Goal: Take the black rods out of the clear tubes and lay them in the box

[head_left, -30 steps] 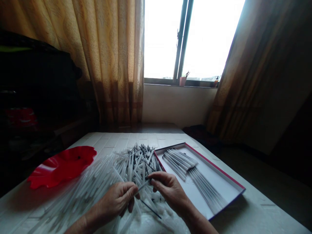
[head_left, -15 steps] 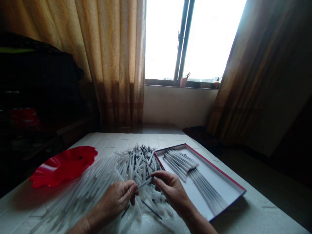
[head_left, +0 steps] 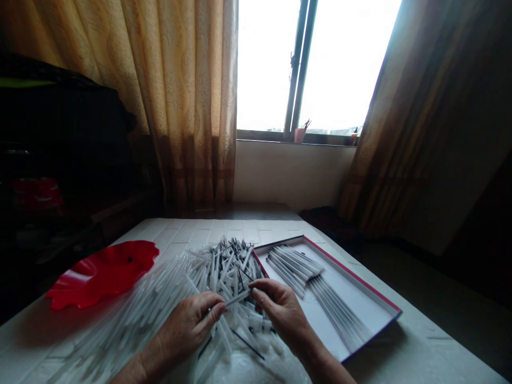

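My left hand (head_left: pixel 192 320) is closed on a thin translucent plastic tube (head_left: pixel 238 298), with thumb and fingers pinched round one end. At its other end, the fingertips of my right hand (head_left: pixel 282 312) are pinched together. A thin dark tip seems to show there, too small to make out. Under and behind both hands lies a loose heap of clear tubes and thin black sticks (head_left: pixel 230 261). Long clear tubes (head_left: pixel 140 298) spread to the left, partly hidden by my left forearm. Beside my right hand is a shallow box lid (head_left: pixel 366 306) with rows of grey-filled tubes (head_left: pixel 340 309) in it.
A red wavy-edged plastic dish (head_left: pixel 104 274) sits at the left of the white brick-patterned table (head_left: pixel 200 230). The lid's raised red edge runs along the right side. Beyond the table are curtains (head_left: pixel 188 106) and a window with a small pink cup (head_left: pixel 299 134) on its sill.
Both hands stay nearly in place on the same tube. My left hand has shifted slightly upward, its fingers tucked in more. The whole view has moved a little.
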Demonstrator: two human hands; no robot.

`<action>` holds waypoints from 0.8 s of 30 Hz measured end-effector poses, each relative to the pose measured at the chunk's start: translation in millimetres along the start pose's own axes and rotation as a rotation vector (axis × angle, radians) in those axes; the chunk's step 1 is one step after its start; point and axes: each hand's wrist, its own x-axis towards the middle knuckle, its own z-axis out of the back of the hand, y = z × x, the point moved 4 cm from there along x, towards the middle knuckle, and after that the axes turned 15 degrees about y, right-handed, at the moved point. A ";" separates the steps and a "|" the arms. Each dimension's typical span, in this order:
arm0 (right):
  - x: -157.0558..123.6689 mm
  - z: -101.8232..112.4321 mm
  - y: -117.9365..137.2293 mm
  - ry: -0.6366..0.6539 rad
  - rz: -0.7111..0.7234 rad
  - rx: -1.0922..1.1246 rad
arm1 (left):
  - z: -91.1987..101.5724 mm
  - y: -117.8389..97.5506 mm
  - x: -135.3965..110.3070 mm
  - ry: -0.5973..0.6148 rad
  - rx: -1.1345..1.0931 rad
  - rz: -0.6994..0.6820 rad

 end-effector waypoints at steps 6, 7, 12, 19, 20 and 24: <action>0.9 0.9 -1.6 -0.015 0.017 0.000 | -0.9 1.3 -2.6 -0.033 -0.001 0.023; 1.1 0.8 -1.9 -0.017 0.018 0.000 | 0.0 1.5 -2.5 -0.048 0.002 0.020; 1.5 1.1 -2.6 -0.019 0.019 -0.004 | 2.5 3.2 -0.4 -0.067 0.007 -0.022; 0.3 2.8 -2.7 -0.012 0.027 -0.005 | -0.5 3.5 -2.7 -0.112 0.019 0.004; 0.3 2.9 -2.7 -0.011 0.029 -0.004 | 0.1 2.5 -3.1 -0.124 0.025 0.005; 2.0 3.0 -2.5 -0.004 0.035 0.001 | 4.0 -1.2 -4.4 -0.145 0.044 -0.011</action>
